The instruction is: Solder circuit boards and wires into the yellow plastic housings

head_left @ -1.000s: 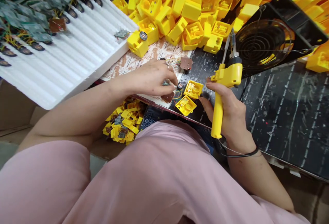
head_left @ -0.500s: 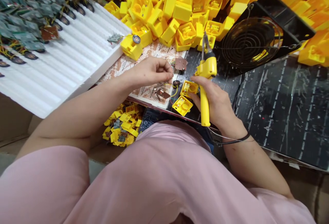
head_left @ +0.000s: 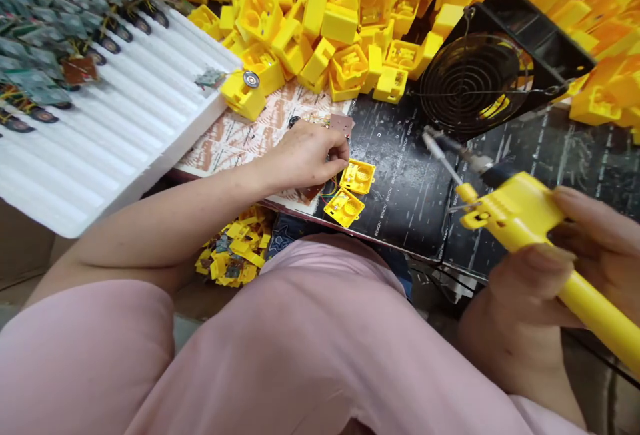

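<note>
My left hand [head_left: 307, 154] rests on the patterned sheet with its fingers pinched round a small wired part that I cannot make out. Just right of it lie two open yellow square housings [head_left: 357, 176] [head_left: 343, 206] on the black mat. A small brown circuit board [head_left: 340, 122] sits just beyond the fingers. My right hand [head_left: 565, 268] is closed round a yellow soldering gun [head_left: 520, 212], held well off to the right and near me, with the metal tip [head_left: 440, 152] pointing up-left over the mat.
A heap of yellow plastic housings [head_left: 340, 22] fills the back. A black fan [head_left: 475, 82] stands at the back right. A white corrugated foam tray [head_left: 115, 122] with several wired boards [head_left: 45, 35] lies on the left. More yellow parts [head_left: 233, 255] sit in a box below the table edge.
My right hand has swung the soldering gun away from the housings, out to the right and toward me. My left hand has shifted slightly right, closer to the upper housing.
</note>
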The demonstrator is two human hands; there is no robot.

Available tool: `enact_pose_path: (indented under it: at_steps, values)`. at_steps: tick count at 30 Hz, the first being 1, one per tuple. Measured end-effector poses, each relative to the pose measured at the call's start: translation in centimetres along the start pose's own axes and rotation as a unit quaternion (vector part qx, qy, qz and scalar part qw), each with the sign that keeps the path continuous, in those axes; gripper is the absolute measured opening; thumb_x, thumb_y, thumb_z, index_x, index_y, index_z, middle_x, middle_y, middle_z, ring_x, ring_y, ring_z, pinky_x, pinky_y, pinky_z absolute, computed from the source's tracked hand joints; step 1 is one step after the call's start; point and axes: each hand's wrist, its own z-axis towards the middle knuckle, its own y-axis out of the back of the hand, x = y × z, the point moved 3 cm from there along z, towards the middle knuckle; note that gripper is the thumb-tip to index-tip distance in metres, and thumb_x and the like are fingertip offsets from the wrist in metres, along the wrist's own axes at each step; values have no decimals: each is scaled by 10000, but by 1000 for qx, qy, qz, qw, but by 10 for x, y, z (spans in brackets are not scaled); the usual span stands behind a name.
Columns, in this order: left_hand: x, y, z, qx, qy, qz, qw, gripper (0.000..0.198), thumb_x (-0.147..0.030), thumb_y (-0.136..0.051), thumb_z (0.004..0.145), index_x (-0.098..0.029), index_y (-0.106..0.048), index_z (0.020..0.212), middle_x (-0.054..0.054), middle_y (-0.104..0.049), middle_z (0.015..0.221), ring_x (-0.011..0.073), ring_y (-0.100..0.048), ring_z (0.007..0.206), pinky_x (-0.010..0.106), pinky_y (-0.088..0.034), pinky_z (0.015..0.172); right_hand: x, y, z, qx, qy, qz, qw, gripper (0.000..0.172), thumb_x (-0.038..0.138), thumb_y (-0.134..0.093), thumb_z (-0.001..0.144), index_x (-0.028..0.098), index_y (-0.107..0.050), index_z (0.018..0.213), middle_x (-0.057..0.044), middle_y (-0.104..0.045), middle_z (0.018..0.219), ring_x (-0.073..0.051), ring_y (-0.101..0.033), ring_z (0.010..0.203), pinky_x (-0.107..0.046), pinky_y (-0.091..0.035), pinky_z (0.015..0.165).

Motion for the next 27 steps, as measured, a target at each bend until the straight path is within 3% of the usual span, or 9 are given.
enact_pose_path:
  at_steps: [2,5,7,11,14,18,23,27]
  values:
    - [-1,-3,0,-4,5,31,999,213,-244,-571,830,-180,-768,879,1,-727,720,179,-713,788,337,-525,892,-1,-13,-3,-85,5,6,996,442,264,-764,880,240,-701,1317,-31,-780,1083,-194,-745,811,-281,-600,630]
    - [-2,-6,1,-11,3,72,997,253,-282,-555,835,-180,-774,910,18,-751,774,215,-731,840,373,-528,894,-2,-39,-4,-35,6,57,998,510,232,-867,768,243,-707,1253,-16,-786,970,-161,-726,682,-270,-599,566]
    - [-3,-7,1,-14,0,86,996,266,-297,-546,840,-183,-774,916,22,-760,798,227,-738,865,387,-528,904,1,-46,-3,-1,25,58,998,434,216,-875,758,241,-701,1155,3,-774,877,-159,-717,643,-264,-582,519]
    - [-3,-7,2,-14,1,95,995,251,-292,-551,830,-189,-772,892,18,-759,797,233,-738,875,402,-525,915,10,-46,3,36,64,15,997,279,199,-875,769,231,-631,901,35,-739,739,-144,-722,624,-221,-554,501]
    - [-4,-6,3,-11,-6,94,995,231,-290,-566,816,-194,-768,876,11,-751,784,234,-732,882,412,-521,931,15,-49,10,76,66,-32,994,237,189,-841,812,221,-612,862,32,-744,733,-130,-730,637,-203,-562,545]
    - [-7,-6,5,-2,-2,112,994,224,-288,-568,815,-190,-763,866,30,-749,810,271,-719,947,462,-504,969,17,-50,17,86,121,-13,989,242,224,-845,812,237,-605,838,39,-738,717,-133,-722,623,-218,-543,522]
    - [-10,-4,6,9,-6,133,991,224,-270,-556,815,-194,-759,871,37,-734,821,275,-695,979,444,-494,950,9,-36,15,77,80,-73,991,192,281,-826,831,255,-637,849,34,-735,756,-120,-672,561,-239,-441,417]
    - [-11,-1,6,20,-3,145,989,237,-270,-545,820,-196,-762,881,44,-726,833,274,-685,979,425,-489,923,7,-32,12,76,60,-68,993,150,273,-762,886,254,-614,876,33,-725,739,-136,-693,577,-237,-482,448]
